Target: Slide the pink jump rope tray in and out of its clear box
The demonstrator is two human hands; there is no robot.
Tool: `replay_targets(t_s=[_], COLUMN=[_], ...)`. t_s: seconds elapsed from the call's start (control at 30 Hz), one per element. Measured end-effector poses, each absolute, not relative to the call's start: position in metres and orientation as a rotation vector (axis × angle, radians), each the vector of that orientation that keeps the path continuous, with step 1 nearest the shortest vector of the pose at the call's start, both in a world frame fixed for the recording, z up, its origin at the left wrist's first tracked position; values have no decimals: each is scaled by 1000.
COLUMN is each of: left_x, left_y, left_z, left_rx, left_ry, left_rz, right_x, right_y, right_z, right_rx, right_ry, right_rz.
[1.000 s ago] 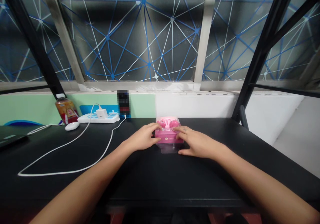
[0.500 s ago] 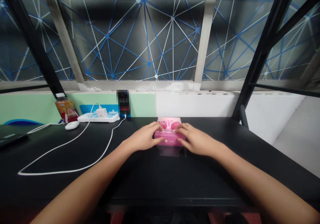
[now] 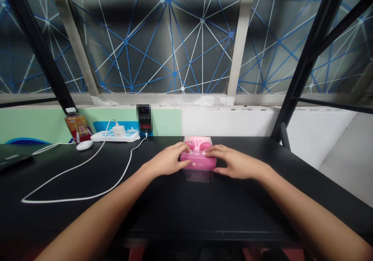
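Observation:
A small pink box [image 3: 200, 164] lies on the black desk. Toward the back of it, a pale, light-lined section shows dark pink pieces and a light pink strand that I cannot make out closely. My left hand [image 3: 169, 159] grips the box's left side, thumb at the front edge and fingers over the top. On the other side, my right hand [image 3: 237, 162] has its fingers stretched out, with the tips touching the top right of the box. Its thumb is spread apart near the front right corner. A clear plastic flap [image 3: 198, 176] sticks out in front of the box.
At the left are a white power strip [image 3: 128, 137] with a charger [image 3: 119, 131], a looping white cable [image 3: 72, 201], a white mouse [image 3: 84, 145] and a tilted drink bottle [image 3: 78, 125]. A blurred-out dark device [image 3: 144, 119] leans at the wall. Black frame bars [image 3: 303, 62] rise on both sides.
My right hand has shifted slightly right, and its thumb has come off the front of the box. The left hand and the box have stayed put.

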State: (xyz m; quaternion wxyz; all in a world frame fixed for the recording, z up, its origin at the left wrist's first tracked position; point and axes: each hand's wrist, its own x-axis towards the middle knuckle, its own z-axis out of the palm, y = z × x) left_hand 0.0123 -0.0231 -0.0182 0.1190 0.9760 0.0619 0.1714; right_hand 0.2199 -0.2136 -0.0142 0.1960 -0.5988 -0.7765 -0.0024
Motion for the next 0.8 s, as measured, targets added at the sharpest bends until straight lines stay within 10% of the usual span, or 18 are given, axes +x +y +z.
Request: replay_targets(t_s=[0.8], left_x=[15], left_y=[-31], left_z=[-15], left_rx=[2832], left_ry=[230], left_rz=[538], right_x=[204], right_y=[-210], right_z=[-21], right_rx=[-1785], right_ry=[-2291], right_rz=[-296])
